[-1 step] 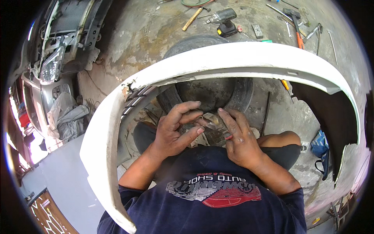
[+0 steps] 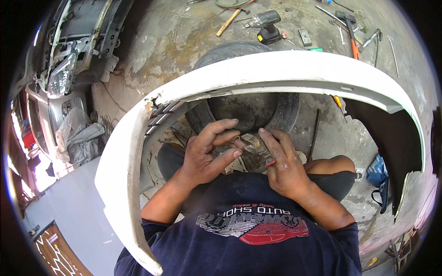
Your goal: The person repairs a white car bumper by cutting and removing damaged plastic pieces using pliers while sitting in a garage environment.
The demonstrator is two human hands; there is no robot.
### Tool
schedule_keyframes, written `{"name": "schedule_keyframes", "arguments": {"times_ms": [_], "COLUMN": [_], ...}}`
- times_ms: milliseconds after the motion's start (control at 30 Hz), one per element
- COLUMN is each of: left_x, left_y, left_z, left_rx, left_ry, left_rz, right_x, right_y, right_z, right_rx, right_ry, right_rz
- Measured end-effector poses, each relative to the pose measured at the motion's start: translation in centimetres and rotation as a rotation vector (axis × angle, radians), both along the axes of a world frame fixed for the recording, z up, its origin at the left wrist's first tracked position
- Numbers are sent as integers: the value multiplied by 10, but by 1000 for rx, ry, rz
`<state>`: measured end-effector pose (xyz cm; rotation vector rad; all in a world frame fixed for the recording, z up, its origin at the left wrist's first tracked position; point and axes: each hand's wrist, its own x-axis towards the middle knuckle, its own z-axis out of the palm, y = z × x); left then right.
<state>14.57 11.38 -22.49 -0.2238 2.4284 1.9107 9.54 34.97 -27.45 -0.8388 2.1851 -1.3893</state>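
My left hand hovers over my lap, its thumb and index finger apart and its fingers curved. A thin pale strand shows by its fingertips; I cannot tell whether it touches them. Close by, my right hand is closed, with a small red-ended object between its fingers, mostly hidden. Between the hands is a crumpled, clear, plastic-looking piece. A white car bumper arches around both arms, its upper left corner cracked and torn.
Behind the bumper lies a black tyre. On the floor beyond are a cordless impact driver, a wooden-handled hammer, an orange-handled hammer and several wrenches. At left stands an opened car front with a headlight.
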Motion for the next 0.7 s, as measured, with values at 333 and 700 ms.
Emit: {"name": "schedule_keyframes", "arguments": {"times_ms": [333,700], "left_x": [0,-3], "left_y": [-2,20], "left_z": [-1,-1], "left_rx": [-113,417], "left_ry": [6,-184], "left_rz": [-14,268], "right_x": [5,12], "right_y": [0,-10], "right_z": [-4,-16], "right_rx": [-106,14], "right_ry": [-200,81], "right_rz": [0,-103]}}
